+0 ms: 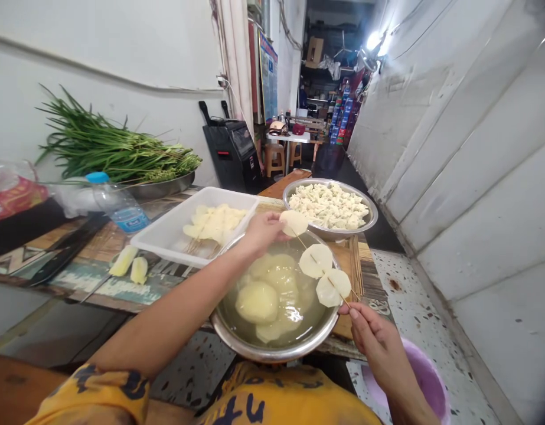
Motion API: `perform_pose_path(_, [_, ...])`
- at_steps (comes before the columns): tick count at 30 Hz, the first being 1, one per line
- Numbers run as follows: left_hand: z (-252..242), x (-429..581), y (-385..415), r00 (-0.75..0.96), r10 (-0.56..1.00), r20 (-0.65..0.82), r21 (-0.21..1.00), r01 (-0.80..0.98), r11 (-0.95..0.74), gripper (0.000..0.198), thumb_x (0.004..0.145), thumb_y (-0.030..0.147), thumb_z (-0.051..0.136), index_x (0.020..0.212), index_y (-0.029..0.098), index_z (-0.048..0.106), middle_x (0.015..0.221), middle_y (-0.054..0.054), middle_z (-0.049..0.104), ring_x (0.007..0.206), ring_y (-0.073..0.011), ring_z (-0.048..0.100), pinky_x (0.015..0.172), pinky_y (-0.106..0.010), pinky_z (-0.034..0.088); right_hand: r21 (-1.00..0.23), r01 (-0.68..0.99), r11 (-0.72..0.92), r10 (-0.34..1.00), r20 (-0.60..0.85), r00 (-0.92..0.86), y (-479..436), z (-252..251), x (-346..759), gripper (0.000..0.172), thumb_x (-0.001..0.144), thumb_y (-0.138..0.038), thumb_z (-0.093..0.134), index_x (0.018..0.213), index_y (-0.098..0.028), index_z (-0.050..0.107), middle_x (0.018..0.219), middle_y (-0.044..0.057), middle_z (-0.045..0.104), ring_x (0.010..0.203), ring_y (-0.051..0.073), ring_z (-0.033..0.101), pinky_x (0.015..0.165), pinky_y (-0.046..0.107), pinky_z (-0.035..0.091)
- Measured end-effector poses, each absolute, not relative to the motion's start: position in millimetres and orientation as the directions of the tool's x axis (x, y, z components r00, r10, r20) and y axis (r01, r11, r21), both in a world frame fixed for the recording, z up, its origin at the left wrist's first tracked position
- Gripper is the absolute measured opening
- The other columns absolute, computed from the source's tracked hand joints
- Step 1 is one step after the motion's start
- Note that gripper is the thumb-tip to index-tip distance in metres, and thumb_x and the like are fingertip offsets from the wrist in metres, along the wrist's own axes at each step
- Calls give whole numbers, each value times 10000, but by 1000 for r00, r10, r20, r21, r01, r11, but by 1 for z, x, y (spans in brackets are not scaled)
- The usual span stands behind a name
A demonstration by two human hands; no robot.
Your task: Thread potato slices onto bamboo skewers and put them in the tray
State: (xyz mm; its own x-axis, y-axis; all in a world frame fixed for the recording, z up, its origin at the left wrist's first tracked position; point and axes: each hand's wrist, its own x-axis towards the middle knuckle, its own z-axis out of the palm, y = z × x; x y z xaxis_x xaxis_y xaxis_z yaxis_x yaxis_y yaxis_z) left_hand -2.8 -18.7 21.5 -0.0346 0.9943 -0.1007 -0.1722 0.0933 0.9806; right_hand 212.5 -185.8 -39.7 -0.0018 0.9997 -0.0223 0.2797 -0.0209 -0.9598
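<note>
While the right hand pinches the near part of a thin skewer, the left hand grips a pale slice at its far end. Two threaded slices sit between, over the right side of a water-filled metal bowl.

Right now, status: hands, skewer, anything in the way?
Left hand grips far slice. Right hand pinches skewer at near end. Two slices threaded between hands. Basin of water below; no obstruction seen.

Cream potato slices, blue bottle cap, yellow dark-printed shirt, perhaps lilac bucket
</note>
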Motion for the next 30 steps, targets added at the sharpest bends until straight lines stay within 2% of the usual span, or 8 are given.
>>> perform_pose_path(4, [22,-5,-19,-109,993,-45,972,-232,19,101,694,81,603,774,102,543,698,-52,646,646,-150,637,655,-348,556,-961,277,-24,1000,-25,3,-186,-39,211,346,882,-448,413,963,-153,573,505,-81,229,443,95,218,421,217,165])
perform_pose_path(10, [23,-5,-22,-168,986,-4,974,-223,-34,99,695,125,609,777,115,555,739,-38,653,701,-151,640,694,-332,547,-967,251,-38,999,-40,0,-186,-40,211,362,877,-469,419,955,-151,572,502,-83,225,440,93,205,419,216,150])
perform_pose_path(16, [21,-5,-23,-167,986,23,973,-221,-60,126,677,161,623,782,118,569,702,-33,653,701,-155,638,701,-317,528,-980,197,-34,999,-35,0,-187,-40,206,320,883,-452,425,962,-168,550,502,-86,228,436,93,214,411,210,158])
perform_pose_path(21, [21,-3,-26,-170,983,72,978,-184,-103,145,664,173,632,783,117,570,716,-31,650,684,-148,629,672,-299,529,-981,195,-15,1000,-14,6,-188,-40,196,281,899,-429,410,890,-178,535,514,-81,251,443,85,227,413,206,170])
perform_pose_path(26, [25,-1,-30,-149,987,58,972,-216,-90,114,688,144,611,780,112,552,726,-33,648,690,-139,629,672,-290,532,-981,196,0,1000,3,16,-187,-40,188,267,895,-431,416,872,-186,518,529,-73,296,458,90,266,417,201,202])
perform_pose_path(30, [27,2,-31,-132,991,1,963,-267,-36,128,681,109,621,783,106,545,725,-41,651,685,-140,636,693,-309,537,-991,135,-17,1000,-13,25,-185,-43,187,288,889,-444,418,851,-180,525,509,-80,274,437,87,243,405,205,176])
